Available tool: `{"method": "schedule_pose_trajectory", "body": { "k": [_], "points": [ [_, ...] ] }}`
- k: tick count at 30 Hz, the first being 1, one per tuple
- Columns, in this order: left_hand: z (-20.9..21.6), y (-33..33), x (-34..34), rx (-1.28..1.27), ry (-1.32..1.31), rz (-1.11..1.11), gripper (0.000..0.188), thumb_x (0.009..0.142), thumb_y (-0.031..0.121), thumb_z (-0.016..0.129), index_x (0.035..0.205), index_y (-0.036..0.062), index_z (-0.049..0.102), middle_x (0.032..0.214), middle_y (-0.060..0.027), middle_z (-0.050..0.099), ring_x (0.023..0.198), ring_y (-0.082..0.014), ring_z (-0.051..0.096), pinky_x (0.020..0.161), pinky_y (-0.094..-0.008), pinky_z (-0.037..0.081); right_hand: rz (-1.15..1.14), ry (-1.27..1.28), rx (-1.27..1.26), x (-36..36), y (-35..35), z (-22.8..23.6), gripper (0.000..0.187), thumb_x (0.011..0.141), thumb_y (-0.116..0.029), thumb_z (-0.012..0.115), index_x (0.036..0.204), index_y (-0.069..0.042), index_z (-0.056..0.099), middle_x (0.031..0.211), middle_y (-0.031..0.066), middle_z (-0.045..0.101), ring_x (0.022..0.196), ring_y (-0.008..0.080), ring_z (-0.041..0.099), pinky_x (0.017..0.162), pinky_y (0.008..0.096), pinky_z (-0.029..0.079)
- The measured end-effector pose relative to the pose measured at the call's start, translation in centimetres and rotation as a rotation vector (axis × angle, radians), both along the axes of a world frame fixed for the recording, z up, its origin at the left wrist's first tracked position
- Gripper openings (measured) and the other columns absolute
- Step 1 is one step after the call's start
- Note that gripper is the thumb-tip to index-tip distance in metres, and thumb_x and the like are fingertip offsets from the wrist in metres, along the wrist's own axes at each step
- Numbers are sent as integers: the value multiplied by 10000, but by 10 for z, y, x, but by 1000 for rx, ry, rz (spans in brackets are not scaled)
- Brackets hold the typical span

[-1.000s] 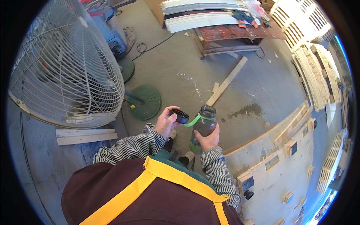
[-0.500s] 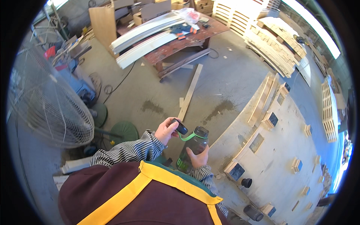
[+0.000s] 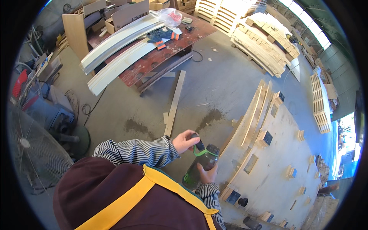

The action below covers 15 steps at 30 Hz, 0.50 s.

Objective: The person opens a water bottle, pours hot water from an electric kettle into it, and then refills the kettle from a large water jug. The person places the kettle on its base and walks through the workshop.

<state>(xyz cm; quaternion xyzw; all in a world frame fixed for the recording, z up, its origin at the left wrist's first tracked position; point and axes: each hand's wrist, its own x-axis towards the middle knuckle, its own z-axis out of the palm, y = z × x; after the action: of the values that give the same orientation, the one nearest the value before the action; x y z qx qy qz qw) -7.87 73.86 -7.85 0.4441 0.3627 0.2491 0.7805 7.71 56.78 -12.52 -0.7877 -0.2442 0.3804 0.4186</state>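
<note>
My right hand (image 3: 208, 173) is wrapped around a dark see-through water bottle (image 3: 194, 175) with green markings, held tilted in front of my body. Its screw-thread mouth (image 3: 213, 148) is uncovered. A green strap (image 3: 200, 152) loops around the neck and runs to the black cap (image 3: 199, 144). The cap is pinched in the fingers of my left hand (image 3: 184, 141), just left of the mouth and apart from it. Striped sleeves cover both my forearms.
A large wooden panel (image 3: 264, 168) with small blocks lies to the right, a black cup-like piece (image 3: 243, 202) and a dark jar (image 3: 252, 222) near it. Ahead stands a red table (image 3: 132, 73) with white boards and gloves. A plank (image 3: 176, 101) lies on the floor; a fan (image 3: 36, 153) stands left.
The black cap has tipped more upright and come nearer the bottle's mouth in my left hand. Both hands and the bottle sit slightly lower and further right. The whole view has turned right.
</note>
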Motion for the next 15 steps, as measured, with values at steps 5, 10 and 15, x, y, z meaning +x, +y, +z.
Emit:
{"method": "schedule_pose_trajectory", "body": {
  "k": [5,10,15],
  "points": [
    [-4,32,22,-190,109,-118,401,942,376,672,1166,62,563,1011,-49,637,807,-112,602,774,-274,538,84,-62,-368,35,29,24,907,659,-377,890,1321,39,432,1170,199,643,1061,299,650,923,386,522],
    [-37,104,81,-241,270,-68,548,890,455,714,1168,11,555,1039,-104,677,840,-136,664,733,-259,551,305,9,-434,113,110,-17,837,666,-505,853,1202,75,576,1108,238,682,1024,329,677,910,396,524],
    [-23,245,176,-51,204,141,519,880,417,736,1158,12,565,952,-66,661,752,-117,642,651,-254,538,340,-143,-292,213,286,-33,899,656,-571,836,1181,112,581,1112,271,676,1023,351,675,878,407,534]
  ]
}}
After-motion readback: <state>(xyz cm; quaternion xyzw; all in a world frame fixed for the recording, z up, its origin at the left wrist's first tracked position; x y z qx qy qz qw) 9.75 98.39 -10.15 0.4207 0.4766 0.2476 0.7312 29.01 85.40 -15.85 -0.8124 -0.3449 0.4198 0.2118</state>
